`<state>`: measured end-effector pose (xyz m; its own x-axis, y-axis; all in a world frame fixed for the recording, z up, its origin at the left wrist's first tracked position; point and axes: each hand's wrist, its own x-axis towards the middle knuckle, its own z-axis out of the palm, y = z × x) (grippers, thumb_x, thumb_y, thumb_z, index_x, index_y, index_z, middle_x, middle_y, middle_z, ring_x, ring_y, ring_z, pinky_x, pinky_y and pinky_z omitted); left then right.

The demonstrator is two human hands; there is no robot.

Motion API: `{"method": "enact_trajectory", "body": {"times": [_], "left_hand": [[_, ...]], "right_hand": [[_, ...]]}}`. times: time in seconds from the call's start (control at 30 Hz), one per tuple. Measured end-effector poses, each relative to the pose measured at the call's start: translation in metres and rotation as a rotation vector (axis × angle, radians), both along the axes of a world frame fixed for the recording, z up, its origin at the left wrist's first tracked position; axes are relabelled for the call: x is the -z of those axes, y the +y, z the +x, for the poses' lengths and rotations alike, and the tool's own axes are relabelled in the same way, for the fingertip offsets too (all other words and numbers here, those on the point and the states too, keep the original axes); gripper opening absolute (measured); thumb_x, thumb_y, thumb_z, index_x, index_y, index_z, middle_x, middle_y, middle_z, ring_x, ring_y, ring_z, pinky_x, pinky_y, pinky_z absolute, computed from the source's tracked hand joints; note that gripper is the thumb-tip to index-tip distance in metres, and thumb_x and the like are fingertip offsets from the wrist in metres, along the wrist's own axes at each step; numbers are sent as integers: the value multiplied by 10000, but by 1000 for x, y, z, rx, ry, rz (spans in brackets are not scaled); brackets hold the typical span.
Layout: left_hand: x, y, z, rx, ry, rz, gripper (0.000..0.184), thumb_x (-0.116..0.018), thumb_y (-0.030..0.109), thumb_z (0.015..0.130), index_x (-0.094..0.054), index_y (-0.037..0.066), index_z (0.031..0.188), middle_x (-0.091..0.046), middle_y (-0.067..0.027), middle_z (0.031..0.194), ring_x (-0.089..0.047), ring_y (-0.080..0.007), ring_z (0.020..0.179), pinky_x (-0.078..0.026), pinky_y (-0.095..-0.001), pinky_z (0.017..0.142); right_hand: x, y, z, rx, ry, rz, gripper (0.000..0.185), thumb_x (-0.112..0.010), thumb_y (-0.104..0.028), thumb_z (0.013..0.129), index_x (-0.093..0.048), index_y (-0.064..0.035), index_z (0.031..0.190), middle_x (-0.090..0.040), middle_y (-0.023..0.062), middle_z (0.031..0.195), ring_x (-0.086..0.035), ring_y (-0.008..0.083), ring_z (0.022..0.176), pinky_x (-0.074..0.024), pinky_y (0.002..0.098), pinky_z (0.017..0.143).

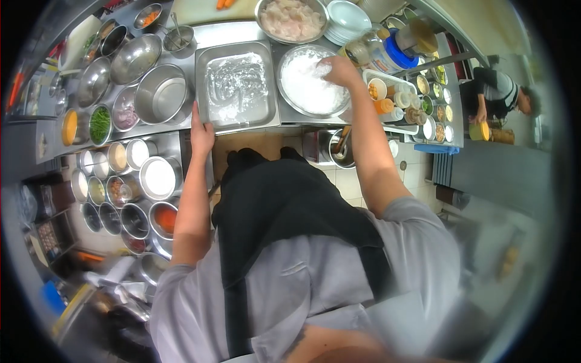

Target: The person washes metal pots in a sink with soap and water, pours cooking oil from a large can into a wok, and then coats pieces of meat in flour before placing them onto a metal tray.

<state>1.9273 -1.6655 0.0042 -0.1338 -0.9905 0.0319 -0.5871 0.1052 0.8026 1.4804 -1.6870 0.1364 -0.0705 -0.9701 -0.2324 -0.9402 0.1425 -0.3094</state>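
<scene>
A rectangular metal tray [238,124] lies at the counter's front edge, its bottom smeared with white powder. My left hand [201,132] grips the tray's near left corner, index finger along the side wall and thumb by the front rim. Right of the tray stands a round metal bowl [280,91] full of white powder [305,88], perhaps flour. My right hand [342,71] reaches over the bowl's right rim with fingers curled into the powder, so the fingertips are partly hidden. Behind the powder is a metal bowl of pale raw meat or fish pieces [293,21].
An empty deep pot [162,94] and several metal bowls crowd the left. Stacked white plates [348,19], a blue-lidded jar [396,51] and a tray of sauce bottles [393,121] stand right. Several ingredient pots [158,177] sit lower left. Another person [499,91] works far right.
</scene>
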Motion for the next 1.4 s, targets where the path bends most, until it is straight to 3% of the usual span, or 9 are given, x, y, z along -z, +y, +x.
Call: {"method": "enact_trajectory", "body": {"times": [0.33,0.53,0.63,0.77,0.9,1.03,1.17,1.23,1.4], "left_hand": [[4,-3,2,4,34,14,707,-459,9,885,-212,0,1547,-362,-284,1522,-389,-418,1393,-342,-411,1134],[3,-3,2,15,30,13,719,-460,-3,877,-209,7,1550,-353,-281,1529,-386,-414,1397,-339,-410,1138],[0,-4,-1,34,21,-3,742,-458,-15,860,-200,14,1555,-360,-281,1526,-396,-415,1390,-339,-408,1137],[0,-4,-2,26,14,6,770,-452,-28,837,-188,15,1560,-372,-279,1520,-399,-412,1390,-339,-406,1135],[4,-2,1,23,44,8,758,-451,-24,851,-187,16,1560,-367,-284,1520,-399,-416,1389,-338,-407,1138],[0,-3,0,13,24,64,740,-464,-7,874,-185,15,1559,-371,-283,1514,-402,-416,1385,-343,-413,1136],[-6,-3,-1,3,-3,85,744,-473,-1,876,-182,18,1560,-364,-278,1520,-403,-421,1381,-351,-417,1132],[-3,-3,-1,8,-14,53,747,-473,-2,873,-183,21,1561,-361,-274,1523,-403,-420,1381,-351,-416,1131],[-2,-2,-3,14,3,34,753,-464,-4,863,-186,26,1562,-360,-267,1529,-402,-414,1385,-350,-411,1130]], "right_hand": [[-25,-35,61,-147,-216,-148,471,-814,-234,701,-725,-174,1159,-722,149,1083,-691,317,972,-539,398,883],[64,-119,158,-380,-191,-148,486,-815,-238,703,-723,-197,1179,-723,134,1099,-680,325,1024,-526,402,923],[94,-135,177,-337,-165,-75,470,-786,-199,713,-724,-184,1178,-712,139,1126,-667,332,1048,-521,411,941],[97,-137,153,-348,-142,-157,434,-713,-160,767,-698,-151,1200,-684,157,1173,-642,349,1090,-520,439,935],[20,-76,91,-64,27,-152,267,-606,-101,819,-725,-108,1057,-692,174,1122,-652,354,1063,-523,463,908],[99,-52,8,-182,175,-72,301,-571,-72,843,-733,-149,1084,-698,154,1115,-660,330,1061,-532,465,901],[105,-31,2,-107,165,-34,318,-564,-79,854,-732,-177,1106,-701,145,1123,-660,322,1066,-535,452,907],[85,-25,7,101,111,-72,357,-664,-113,798,-725,-157,1148,-711,170,1070,-664,355,1026,-525,447,912],[50,-31,33,132,-38,-233,330,-676,-145,794,-728,-176,1119,-712,147,1092,-673,347,1015,-542,459,887]]}}
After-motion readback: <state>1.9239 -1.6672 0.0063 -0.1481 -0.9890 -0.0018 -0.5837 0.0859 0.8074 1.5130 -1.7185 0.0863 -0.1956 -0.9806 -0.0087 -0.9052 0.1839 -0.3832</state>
